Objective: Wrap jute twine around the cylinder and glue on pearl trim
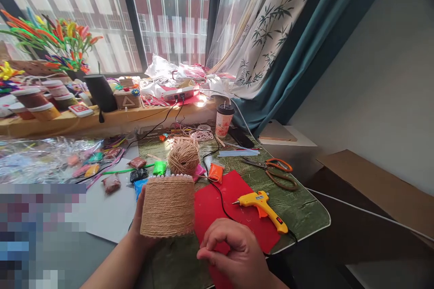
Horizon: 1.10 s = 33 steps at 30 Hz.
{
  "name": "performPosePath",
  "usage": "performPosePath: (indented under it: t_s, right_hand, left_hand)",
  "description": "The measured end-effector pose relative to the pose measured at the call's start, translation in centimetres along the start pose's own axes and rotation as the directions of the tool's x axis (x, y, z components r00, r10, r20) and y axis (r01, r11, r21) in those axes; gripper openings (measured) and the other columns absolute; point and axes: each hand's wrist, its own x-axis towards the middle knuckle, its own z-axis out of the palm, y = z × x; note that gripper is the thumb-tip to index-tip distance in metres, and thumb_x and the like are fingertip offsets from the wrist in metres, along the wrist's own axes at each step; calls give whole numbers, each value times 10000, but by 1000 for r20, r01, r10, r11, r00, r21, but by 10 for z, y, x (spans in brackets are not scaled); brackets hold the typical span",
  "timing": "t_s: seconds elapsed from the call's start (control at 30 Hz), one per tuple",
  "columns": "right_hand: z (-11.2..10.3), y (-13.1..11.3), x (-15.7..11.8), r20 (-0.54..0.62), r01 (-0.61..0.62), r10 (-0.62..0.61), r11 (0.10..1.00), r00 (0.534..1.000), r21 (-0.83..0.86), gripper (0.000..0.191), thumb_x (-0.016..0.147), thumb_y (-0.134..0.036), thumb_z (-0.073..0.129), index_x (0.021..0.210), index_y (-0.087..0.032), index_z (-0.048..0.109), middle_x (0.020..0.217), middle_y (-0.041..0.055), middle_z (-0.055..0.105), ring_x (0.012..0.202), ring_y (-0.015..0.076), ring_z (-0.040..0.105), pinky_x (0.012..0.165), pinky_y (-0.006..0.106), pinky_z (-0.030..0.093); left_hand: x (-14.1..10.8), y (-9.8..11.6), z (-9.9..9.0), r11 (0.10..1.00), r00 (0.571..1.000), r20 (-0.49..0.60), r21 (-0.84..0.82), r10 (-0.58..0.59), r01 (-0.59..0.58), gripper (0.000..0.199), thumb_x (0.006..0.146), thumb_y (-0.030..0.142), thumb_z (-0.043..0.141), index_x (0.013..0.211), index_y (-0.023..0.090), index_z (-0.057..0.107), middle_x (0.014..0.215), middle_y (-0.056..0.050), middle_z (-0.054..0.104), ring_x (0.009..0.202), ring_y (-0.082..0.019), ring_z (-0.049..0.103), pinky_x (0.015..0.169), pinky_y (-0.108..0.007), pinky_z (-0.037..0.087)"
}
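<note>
A cylinder wrapped in tan twine (168, 207), with pearly beads along its top rim, is held up near the middle of the view. My left hand (139, 216) grips its left side, with most of the fingers hidden behind it. To its right, my right hand (230, 248) is curled above a red sheet (217, 203), thumb and fingertips close together; whatever may be between them is too small to make out. On the red sheet lies a yellow glue gun (262, 205). Behind the cylinder sits a ball of twine (183, 157).
Orange-handled scissors (276, 169), glue sticks (239, 153), a phone (241, 137) and a lidded paper cup (224, 121) are on the table's right side. Small colored packets (159, 168) lie behind the cylinder. A black cable (222, 198) crosses the red sheet.
</note>
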Motion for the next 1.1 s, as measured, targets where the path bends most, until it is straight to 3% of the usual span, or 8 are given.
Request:
performPosePath:
  t_s: [0.2, 0.37, 0.47, 0.57, 0.7, 0.77, 0.9, 1.1]
  right_hand:
    - [1, 6, -5, 37, -55, 56, 998, 998, -36, 306, 1014, -446, 720, 814, -217, 756, 721, 42, 805, 658, 176, 761, 647, 242, 583]
    - [6, 14, -12, 43, -96, 98, 994, 994, -48, 573, 1109, -513, 456, 615, -223, 473, 520, -42, 467, 473, 111, 465, 478, 234, 378]
    - [9, 19, -14, 60, -131, 130, 991, 990, 22, 448, 1065, -503, 571, 715, -222, 561, 628, -31, 550, 546, 119, 509, 529, 232, 424]
    - [13, 21, -13, 6, -224, 225, 969, 974, 105, 295, 951, -496, 759, 1075, -234, 701, 991, 63, 738, 818, 189, 683, 740, 294, 561]
    - [19, 14, -4, -120, -362, 386, 914, 915, 181, 398, 928, -556, 773, 765, -218, 640, 761, 14, 632, 744, 178, 608, 719, 294, 524]
    - [23, 8, 4, -144, -422, 478, 856, 867, 300, 434, 899, -627, 774, 839, -222, 631, 788, 3, 613, 716, 165, 572, 665, 278, 502]
    - [29, 0, 15, 7, -498, 527, 799, 850, 337, 450, 829, -593, 850, 804, -214, 611, 713, -33, 558, 643, 131, 500, 586, 237, 419]
    - [27, 5, 15, -92, -399, 450, 855, 888, 331, 314, 779, -400, 928, 707, -205, 692, 790, 38, 750, 763, 188, 679, 739, 288, 550]
  left_hand:
    - [1, 3, 14, 1000, 998, 58, -16, 19, -18, 856, 874, 837, 545, 1355, 150, 720, 1290, -220, 787, 1133, -418, 774, 994, -568, 596]
    - [-3, 7, 20, 1000, 991, 131, -11, 11, -10, 663, 936, 678, 604, 1304, 147, 753, 1260, -206, 804, 1100, -393, 789, 988, -543, 610]
    - [-4, 7, 21, 999, 984, 174, -41, 40, -33, 641, 954, 636, 617, 1382, 169, 711, 1400, -187, 744, 1215, -381, 747, 1036, -510, 595]
    - [-4, 5, 21, 996, 964, 254, -76, 73, -55, 655, 1008, 572, 555, 1535, 185, 580, 1440, -190, 719, 1278, -391, 714, 1063, -535, 577]
    - [0, 2, 18, 985, 912, 385, -143, 141, -91, 560, 1044, 385, 499, 1555, 165, 555, 1431, -182, 726, 1310, -387, 695, 1120, -561, 533]
    - [1, 2, 17, 984, 900, 413, -162, 141, -79, 490, 1032, 307, 498, 1467, 134, 642, 1424, -184, 729, 1298, -370, 705, 1123, -530, 536]
    - [1, 2, 19, 983, 931, 347, -176, 110, -51, 455, 1017, 349, 547, 1363, 102, 709, 1350, -200, 767, 1242, -363, 734, 1108, -509, 550]
    - [5, 2, 27, 961, 981, 85, -231, 173, -150, 581, 1047, 451, 512, 1550, 161, 517, 1371, -195, 753, 1262, -380, 720, 1125, -565, 525]
